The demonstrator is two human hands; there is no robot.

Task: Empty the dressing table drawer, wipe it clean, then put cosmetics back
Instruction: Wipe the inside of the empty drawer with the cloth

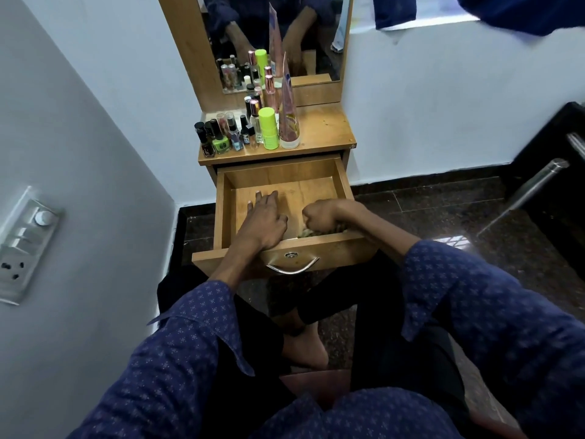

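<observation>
The wooden drawer (345, 182) of the dressing table stands pulled out, and I see nothing loose inside it. My left hand (264, 218) lies flat on the drawer floor with its fingers spread. My right hand (319, 217) is curled into a fist around a yellowish cloth (308, 233) pressed against the near right part of the drawer floor. The cosmetics stand on the tabletop (326, 128): several nail polish bottles (218, 139), a lime-green capped bottle (269, 128) and a tall pink tube (288, 106).
A mirror (304, 36) rises behind the tabletop. A white wall with a switch panel (25, 245) is close on the left. A dark cabinet with steel handles (538, 188) stands at the right. The drawer's metal handle (292, 267) faces my knees.
</observation>
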